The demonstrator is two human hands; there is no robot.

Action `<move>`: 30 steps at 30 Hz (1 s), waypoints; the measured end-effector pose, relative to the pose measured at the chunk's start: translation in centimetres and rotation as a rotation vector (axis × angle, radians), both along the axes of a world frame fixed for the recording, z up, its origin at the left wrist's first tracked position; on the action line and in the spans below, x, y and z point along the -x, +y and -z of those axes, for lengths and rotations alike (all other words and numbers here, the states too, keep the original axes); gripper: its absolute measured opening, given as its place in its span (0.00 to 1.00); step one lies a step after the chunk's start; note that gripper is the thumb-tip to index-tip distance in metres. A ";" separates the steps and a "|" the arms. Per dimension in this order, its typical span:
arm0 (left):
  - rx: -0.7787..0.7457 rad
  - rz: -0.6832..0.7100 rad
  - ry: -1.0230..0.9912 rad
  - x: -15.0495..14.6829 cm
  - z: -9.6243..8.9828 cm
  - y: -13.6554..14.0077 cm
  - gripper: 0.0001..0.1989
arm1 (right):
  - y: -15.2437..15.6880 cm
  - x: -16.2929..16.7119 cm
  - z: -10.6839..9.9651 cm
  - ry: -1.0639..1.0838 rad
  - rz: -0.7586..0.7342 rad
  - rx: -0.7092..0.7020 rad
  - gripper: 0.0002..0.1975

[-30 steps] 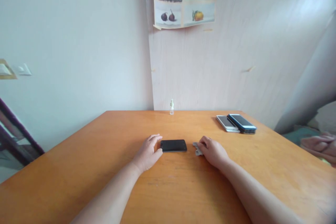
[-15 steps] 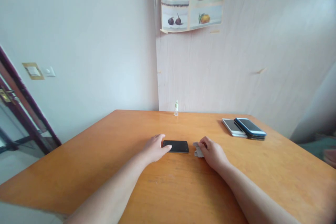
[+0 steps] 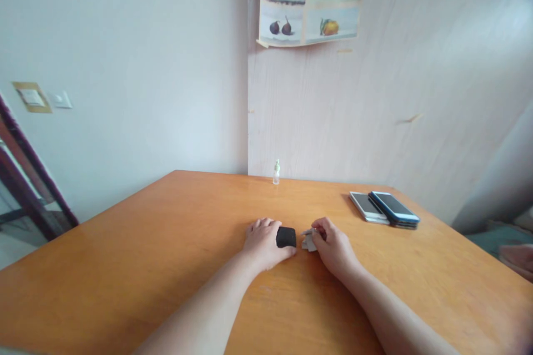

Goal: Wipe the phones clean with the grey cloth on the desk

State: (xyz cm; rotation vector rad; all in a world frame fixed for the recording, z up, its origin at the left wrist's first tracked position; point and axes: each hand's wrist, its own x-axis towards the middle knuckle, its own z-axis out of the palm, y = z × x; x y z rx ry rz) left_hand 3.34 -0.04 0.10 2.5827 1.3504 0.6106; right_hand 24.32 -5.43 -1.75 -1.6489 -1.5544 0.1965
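Note:
A black smartphone (image 3: pixel 286 237) lies on the wooden table in front of me. My left hand (image 3: pixel 265 244) covers its left part, the fingers along the far edge and the thumb along the near edge, gripping it from both sides. Only the right end of the phone shows, and its surface looks matte black. Just to the right, a small grey cloth (image 3: pixel 308 241) is pinched in the fingertips of my right hand (image 3: pixel 333 244). A small gap of table separates the cloth from the phone.
A small clear spray bottle (image 3: pixel 276 173) with a pale green top stands near the table's far edge. At the right lie a white phone (image 3: pixel 368 206) and a stack of phones (image 3: pixel 395 209) with a blue-edged one on top. At the far right, another person's hand (image 3: pixel 517 260) shows.
My left hand has moved right, from the phone's left end to a grip across it. The phone's glossy screen no longer shows; a matte black surface does. My right hand still holds the cloth.

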 end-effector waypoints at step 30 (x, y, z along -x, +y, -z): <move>0.008 0.293 0.027 -0.5 0.2 0.4 0.35 | -0.5 0.9 0.0 -0.204 -0.163 0.128 0.09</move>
